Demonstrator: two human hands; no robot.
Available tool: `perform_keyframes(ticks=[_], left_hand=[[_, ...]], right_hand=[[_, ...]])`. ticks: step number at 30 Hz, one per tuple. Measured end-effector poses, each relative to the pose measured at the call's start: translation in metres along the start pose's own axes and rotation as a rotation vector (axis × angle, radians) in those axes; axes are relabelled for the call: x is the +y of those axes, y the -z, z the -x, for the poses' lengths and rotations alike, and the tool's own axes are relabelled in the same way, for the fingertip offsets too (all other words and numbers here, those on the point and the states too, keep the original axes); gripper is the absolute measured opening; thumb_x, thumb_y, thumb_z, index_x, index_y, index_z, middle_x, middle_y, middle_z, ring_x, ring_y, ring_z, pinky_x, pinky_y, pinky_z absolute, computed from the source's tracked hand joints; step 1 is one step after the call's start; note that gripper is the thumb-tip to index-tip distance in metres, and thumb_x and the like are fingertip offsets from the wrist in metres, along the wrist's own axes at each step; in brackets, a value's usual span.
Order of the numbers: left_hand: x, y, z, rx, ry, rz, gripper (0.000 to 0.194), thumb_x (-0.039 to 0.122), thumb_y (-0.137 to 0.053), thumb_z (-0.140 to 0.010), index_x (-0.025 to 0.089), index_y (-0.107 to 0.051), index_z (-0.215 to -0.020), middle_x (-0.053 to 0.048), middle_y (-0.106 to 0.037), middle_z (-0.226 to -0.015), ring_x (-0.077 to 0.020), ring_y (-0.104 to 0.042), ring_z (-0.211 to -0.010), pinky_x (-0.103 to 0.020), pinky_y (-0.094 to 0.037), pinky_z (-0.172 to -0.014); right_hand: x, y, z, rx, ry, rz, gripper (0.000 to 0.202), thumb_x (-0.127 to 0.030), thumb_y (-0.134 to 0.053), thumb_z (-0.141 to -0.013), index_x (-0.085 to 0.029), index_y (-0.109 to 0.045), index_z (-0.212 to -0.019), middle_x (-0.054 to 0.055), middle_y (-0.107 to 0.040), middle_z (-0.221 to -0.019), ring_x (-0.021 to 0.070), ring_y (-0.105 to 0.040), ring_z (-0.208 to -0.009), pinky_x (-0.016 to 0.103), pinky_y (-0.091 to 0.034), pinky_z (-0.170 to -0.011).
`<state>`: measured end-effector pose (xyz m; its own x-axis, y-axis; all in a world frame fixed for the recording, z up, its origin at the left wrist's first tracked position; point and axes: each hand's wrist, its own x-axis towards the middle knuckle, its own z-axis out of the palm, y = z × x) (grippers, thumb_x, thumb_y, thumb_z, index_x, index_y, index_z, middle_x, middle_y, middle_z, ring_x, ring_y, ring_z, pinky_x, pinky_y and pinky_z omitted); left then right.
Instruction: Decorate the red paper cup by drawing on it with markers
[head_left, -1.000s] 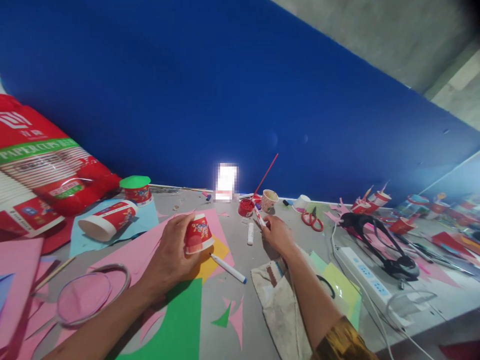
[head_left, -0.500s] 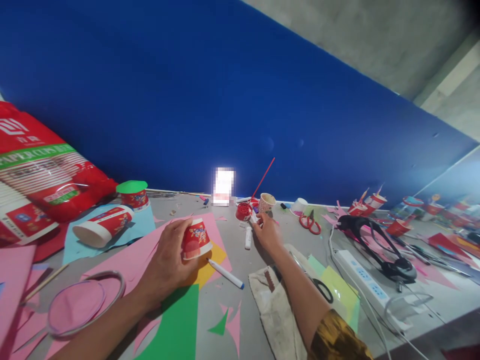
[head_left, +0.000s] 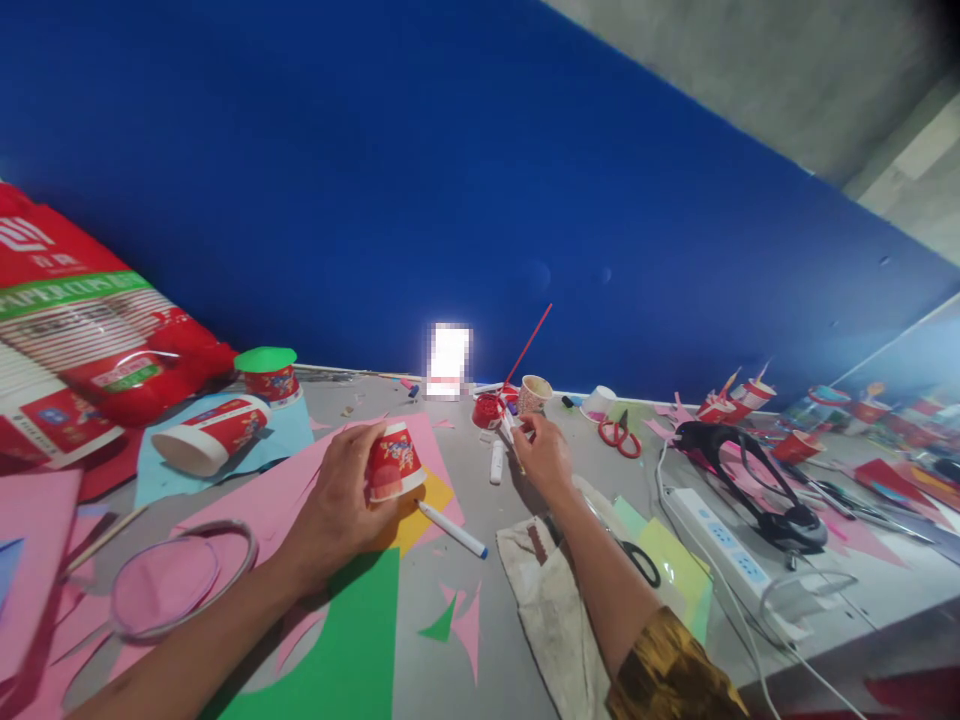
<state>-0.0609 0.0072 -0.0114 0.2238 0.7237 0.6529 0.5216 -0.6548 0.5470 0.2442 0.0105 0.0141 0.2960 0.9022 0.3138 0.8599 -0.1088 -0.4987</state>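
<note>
My left hand (head_left: 341, 490) is closed around a red-and-white paper cup (head_left: 395, 462), mouth down over pink and orange paper. Between the fingertips of my right hand (head_left: 544, 452) is a thin pale stick (head_left: 514, 440), its exact kind too small to make out. Just beyond those fingers sits a small red cup (head_left: 489, 410) with a long red stick (head_left: 529, 345) rising near it. A patterned paper cup (head_left: 535, 392) stands behind my right hand. A small white tube (head_left: 496, 463) lies to the left of that hand. The blue-ended white marker (head_left: 451, 529) lies near the held cup.
A red bag of paper cups (head_left: 112, 330), a cup lying on its side (head_left: 214, 435) and a green-topped cup (head_left: 268, 376) are at left. Red scissors (head_left: 619, 437), a power strip (head_left: 724, 545) and a black headset-like strap (head_left: 757, 480) are at right. Green paper (head_left: 352, 640) lies in front.
My right hand has drawn slightly back and right from the small red cup, the pale stick now showing at its fingertips. My left hand still holds the paper cup. The view has shifted slightly.
</note>
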Motion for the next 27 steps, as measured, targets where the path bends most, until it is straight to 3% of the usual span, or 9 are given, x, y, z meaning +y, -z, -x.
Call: perform_keyframes(ticks=[2,5,7,10,13,16,19,22,27], left_hand=[[0.001,0.001,0.000,-0.010,0.007,-0.009,0.074,0.046,-0.077,-0.087,0.029,-0.042,-0.150,-0.014,-0.053,-0.143,-0.0398,-0.052,-0.139,-0.065,-0.047,-0.115],[0.001,0.001,0.000,-0.025,0.001,-0.013,0.075,0.046,-0.077,-0.088,0.028,-0.040,-0.151,-0.014,-0.052,-0.144,-0.0384,-0.052,-0.139,-0.062,-0.048,-0.116],[0.002,0.002,0.000,-0.008,-0.020,-0.012,0.074,0.044,-0.076,-0.088,0.028,-0.040,-0.151,-0.014,-0.051,-0.143,-0.0380,-0.052,-0.138,-0.062,-0.047,-0.116],[0.003,0.002,0.001,0.030,-0.019,0.004,0.070,0.037,-0.072,-0.088,0.028,-0.039,-0.150,-0.013,-0.050,-0.144,-0.0373,-0.052,-0.139,-0.062,-0.047,-0.117],[0.003,0.003,0.000,0.033,0.006,0.028,0.071,0.025,-0.067,-0.085,0.028,-0.038,-0.150,-0.012,-0.050,-0.145,-0.0355,-0.052,-0.140,-0.061,-0.048,-0.117],[0.000,0.005,0.000,0.017,0.044,0.044,0.076,0.014,-0.061,-0.079,0.027,-0.036,-0.150,-0.012,-0.050,-0.149,-0.0342,-0.051,-0.144,-0.061,-0.045,-0.121],[-0.004,0.004,0.001,-0.026,0.100,0.074,0.080,0.009,-0.057,-0.075,0.026,-0.036,-0.151,-0.013,-0.048,-0.154,-0.0332,-0.047,-0.149,-0.060,-0.042,-0.124],[-0.005,0.003,0.003,-0.086,0.127,0.134,0.083,0.006,-0.056,-0.074,0.026,-0.035,-0.153,-0.013,-0.047,-0.157,-0.0313,-0.048,-0.150,-0.056,-0.043,-0.124],[-0.002,0.001,0.005,-0.115,0.104,0.224,0.084,0.003,-0.056,-0.076,0.025,-0.036,-0.155,-0.014,-0.045,-0.161,-0.0317,-0.046,-0.151,-0.057,-0.041,-0.126]], right_hand=[[-0.010,0.006,0.009,-0.069,0.060,-0.018,0.025,-0.031,-0.052,-0.100,-0.020,-0.074,-0.101,0.007,-0.077,-0.097,0.0230,-0.067,-0.091,0.032,-0.046,-0.080],[-0.034,0.011,0.031,-0.311,0.208,-0.076,0.014,-0.031,-0.072,-0.088,-0.023,-0.074,-0.077,-0.002,-0.073,-0.073,0.0165,-0.064,-0.070,0.026,-0.042,-0.066],[-0.051,0.013,0.046,-0.507,0.332,-0.067,0.016,-0.036,-0.083,-0.081,-0.024,-0.073,-0.077,-0.004,-0.072,-0.072,0.0155,-0.062,-0.067,0.026,-0.036,-0.060],[-0.067,0.015,0.062,-0.639,0.401,0.041,0.029,-0.035,-0.092,-0.073,-0.024,-0.071,-0.088,-0.005,-0.071,-0.076,0.0159,-0.058,-0.067,0.027,-0.027,-0.059],[-0.067,0.017,0.063,-0.698,0.407,0.045,0.030,-0.021,-0.086,-0.074,-0.025,-0.069,-0.098,-0.007,-0.069,-0.077,0.0150,-0.057,-0.067,0.026,-0.027,-0.058],[-0.056,0.020,0.054,-0.680,0.406,-0.029,0.046,-0.013,-0.071,-0.079,-0.027,-0.065,-0.122,-0.007,-0.067,-0.076,0.0148,-0.058,-0.067,0.025,-0.032,-0.060],[-0.044,0.023,0.043,-0.523,0.367,-0.252,0.058,-0.014,-0.057,-0.083,-0.026,-0.058,-0.140,-0.007,-0.060,-0.071,0.0154,-0.055,-0.066,0.026,-0.038,-0.064],[-0.037,0.029,0.038,-0.421,0.308,-0.555,0.048,-0.025,-0.055,-0.088,-0.025,-0.064,-0.135,-0.003,-0.059,-0.077,0.0167,-0.056,-0.069,0.029,-0.045,-0.066],[-0.037,0.034,0.042,-0.630,0.309,-1.007,0.070,-0.041,-0.078,-0.076,-0.026,-0.062,-0.142,0.008,-0.067,-0.109,0.0222,-0.064,-0.089,0.034,-0.056,-0.077]])
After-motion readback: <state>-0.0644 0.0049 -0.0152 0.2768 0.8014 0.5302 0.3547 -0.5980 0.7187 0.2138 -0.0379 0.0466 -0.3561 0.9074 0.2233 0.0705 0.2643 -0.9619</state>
